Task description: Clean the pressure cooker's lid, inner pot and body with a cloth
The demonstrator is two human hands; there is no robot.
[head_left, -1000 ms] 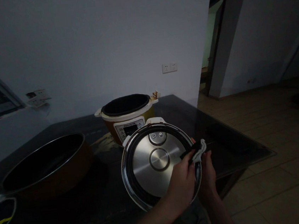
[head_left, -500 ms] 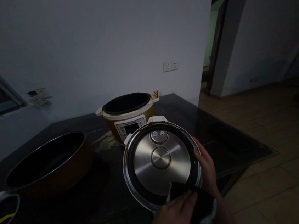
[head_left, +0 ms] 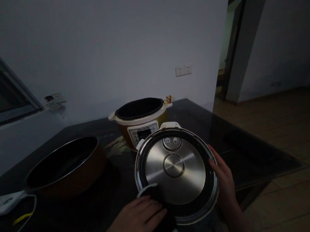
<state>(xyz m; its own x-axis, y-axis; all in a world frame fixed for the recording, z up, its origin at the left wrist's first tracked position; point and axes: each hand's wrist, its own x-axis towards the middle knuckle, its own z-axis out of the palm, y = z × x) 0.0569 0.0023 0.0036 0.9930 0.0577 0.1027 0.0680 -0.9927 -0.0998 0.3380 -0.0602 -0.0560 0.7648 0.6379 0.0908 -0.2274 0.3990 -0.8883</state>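
Note:
A round pressure cooker lid (head_left: 178,180) is held up with its shiny steel underside and dark seal facing me. My right hand (head_left: 224,175) grips its right rim, fingers behind and thumb at the front edge. My left hand (head_left: 139,217) is closed on a black cloth (head_left: 163,222) with a pale edging. It presses the cloth against the lid's lower left rim. Behind the lid stands the electric pressure cooker (head_left: 123,128), lidless, with a white rim, a control panel and a dark inside.
A wide brown pan (head_left: 69,176) stands on the dark table (head_left: 247,154) at left. Nearer me lie a white device (head_left: 6,203), a white cable and a yellow strip (head_left: 23,217). A wall with sockets (head_left: 183,70) rises behind the table; its right edge borders tiled floor.
My left hand has moved the cloth leftward along the lid's rim, from the bottom to the lower left. My right hand keeps its hold. The view has shifted slightly left.

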